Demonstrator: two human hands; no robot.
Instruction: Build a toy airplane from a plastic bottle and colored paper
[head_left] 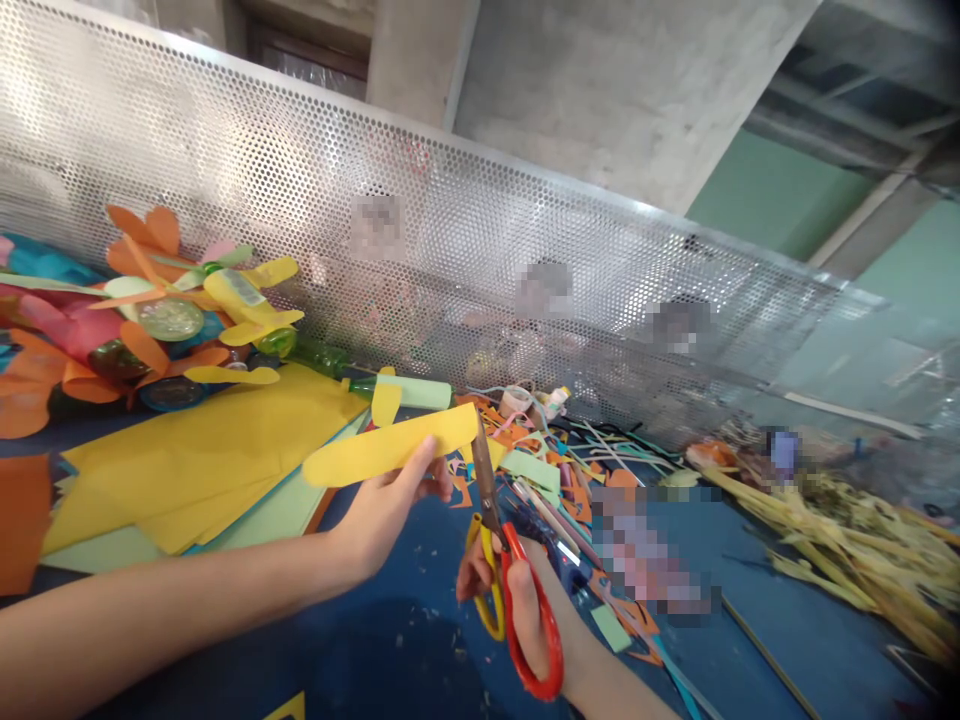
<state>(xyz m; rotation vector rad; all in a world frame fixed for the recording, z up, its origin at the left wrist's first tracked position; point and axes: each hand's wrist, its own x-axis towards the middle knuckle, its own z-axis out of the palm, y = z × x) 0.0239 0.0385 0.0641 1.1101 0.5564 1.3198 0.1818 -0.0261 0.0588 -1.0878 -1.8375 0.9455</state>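
A long yellow paper strip (375,452) with one rounded end is pinched between the thumb and fingers of my left hand (390,510). My right hand (525,590) holds scissors (491,500) with one red and one yellow handle loop, its fingers through the loops. The blades point up and meet the strip's right end; whether they are cutting into it I cannot tell. Beyond the strip lie a pale green paper piece (420,393) and a small yellow piece (386,398).
Yellow paper sheets (225,450) lie at left below a pile of bottles with paper petals (165,310). Orange and green scraps (532,465) and straws litter the middle. Dried plant strips (847,530) are at right. A perforated metal panel (450,220) rises along the back.
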